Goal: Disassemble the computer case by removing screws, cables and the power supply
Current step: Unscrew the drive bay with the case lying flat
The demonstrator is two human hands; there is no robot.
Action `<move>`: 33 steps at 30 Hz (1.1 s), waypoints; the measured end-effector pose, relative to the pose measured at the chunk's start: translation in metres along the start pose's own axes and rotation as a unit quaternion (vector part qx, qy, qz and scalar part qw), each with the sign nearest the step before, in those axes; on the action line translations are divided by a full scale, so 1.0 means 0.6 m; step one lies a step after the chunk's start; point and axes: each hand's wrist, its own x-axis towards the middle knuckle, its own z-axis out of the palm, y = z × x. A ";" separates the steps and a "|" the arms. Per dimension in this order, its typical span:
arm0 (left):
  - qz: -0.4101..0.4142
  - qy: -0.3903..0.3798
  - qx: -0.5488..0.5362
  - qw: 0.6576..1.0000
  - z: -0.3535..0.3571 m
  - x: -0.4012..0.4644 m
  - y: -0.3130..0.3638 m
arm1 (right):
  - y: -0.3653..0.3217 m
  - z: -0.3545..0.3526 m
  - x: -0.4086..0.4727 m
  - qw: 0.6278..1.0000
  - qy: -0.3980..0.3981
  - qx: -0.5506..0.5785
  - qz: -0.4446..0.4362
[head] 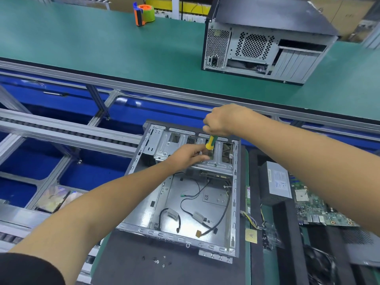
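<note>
Loose screws [158, 260] near; hands [190, 154] hide screwdriver [210, 143] tip.

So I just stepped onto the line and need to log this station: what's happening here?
A person is stripping an open computer case on the bench. The right hand grips a yellow-green screwdriver pointed down at the drive cage, where the left hand rests. A power supply and motherboard already lie to the right, loose screws in front. Cables remain inside.
</note>
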 end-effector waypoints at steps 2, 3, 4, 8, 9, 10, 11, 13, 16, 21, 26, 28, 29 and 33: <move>-0.001 -0.003 -0.001 1.000 0.000 0.002 -0.005 | 0.004 0.002 0.004 0.999 -0.007 0.051 -0.017; 0.004 0.000 0.002 1.000 0.000 0.002 -0.006 | 0.008 0.003 0.003 0.996 0.008 0.083 -0.032; 0.010 0.002 0.008 1.000 -0.001 0.002 -0.006 | 0.012 0.004 0.001 0.992 0.028 0.114 -0.048; 0.004 -0.004 0.023 1.000 -0.001 0.006 -0.005 | 0.011 0.019 -0.007 0.958 0.070 0.238 -0.146; 0.003 -0.003 0.021 1.000 -0.001 0.006 -0.004 | 0.011 0.023 -0.008 0.956 0.074 0.239 -0.155; 0.004 0.002 0.015 1.000 -0.001 0.006 -0.004 | 0.012 0.026 -0.009 0.955 0.072 0.241 -0.157; 0.005 0.006 0.009 1.000 -0.001 0.005 -0.003 | 0.013 0.028 -0.010 0.954 0.067 0.247 -0.154; 0.003 0.010 0.005 1.000 0.000 0.005 -0.001 | 0.016 0.031 -0.010 0.966 0.068 0.213 -0.131; -0.009 0.011 -0.003 1.000 0.002 0.005 -0.001 | 0.010 0.024 -0.012 0.992 0.108 -0.008 -0.065; -0.021 0.007 0.010 1.000 0.000 0.005 -0.002 | 0.002 0.022 -0.004 0.983 0.128 0.061 -0.116; -0.013 0.013 0.044 0.999 -0.001 0.004 0.003 | -0.003 0.019 -0.015 0.971 0.053 0.194 -0.131; -0.019 0.014 0.041 0.999 0.000 0.002 0.004 | -0.004 0.020 -0.015 0.984 0.072 0.127 -0.106; -0.021 0.014 0.040 0.999 0.000 0.002 0.004 | -0.004 0.020 -0.014 0.988 0.092 0.086 -0.093; -0.047 0.011 0.006 0.999 0.000 0.002 0.004 | 0.000 0.024 -0.009 0.988 0.090 0.091 -0.091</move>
